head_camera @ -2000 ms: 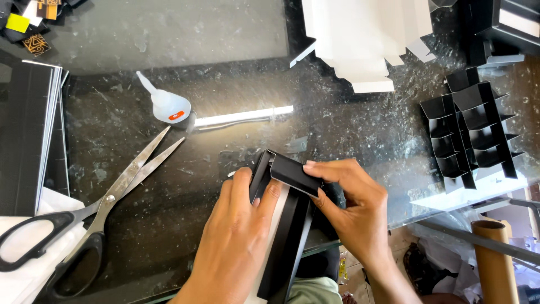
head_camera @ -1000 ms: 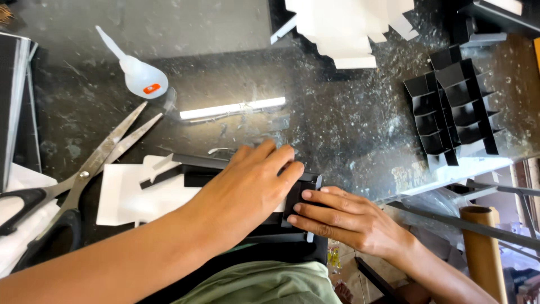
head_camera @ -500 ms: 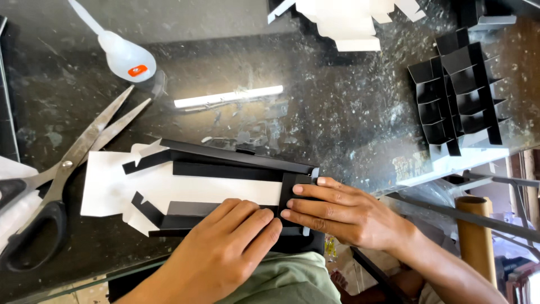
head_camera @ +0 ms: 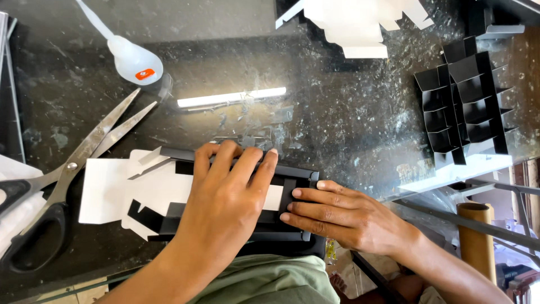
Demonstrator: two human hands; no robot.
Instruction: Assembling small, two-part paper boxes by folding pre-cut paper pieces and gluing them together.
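At the near edge of the dark glass table (head_camera: 349, 129), a flattened black-and-white card box blank (head_camera: 112, 191) lies flat. Left hand (head_camera: 225, 202) rests palm down on it, fingers straight and spread a little, pressing rather than gripping, tips at the blank's far black edge. Right hand (head_camera: 343, 217) lies just beside it, fingers extended flat on the blank's right end, nothing clasped. Large scissors (head_camera: 62, 180) with black handles lie left of the blank, blades apart. A small white glue bottle (head_camera: 132, 59) sits beyond them. A black card divider grid (head_camera: 467, 101) stands far right; white card pieces (head_camera: 354, 25) lie at the far edge.
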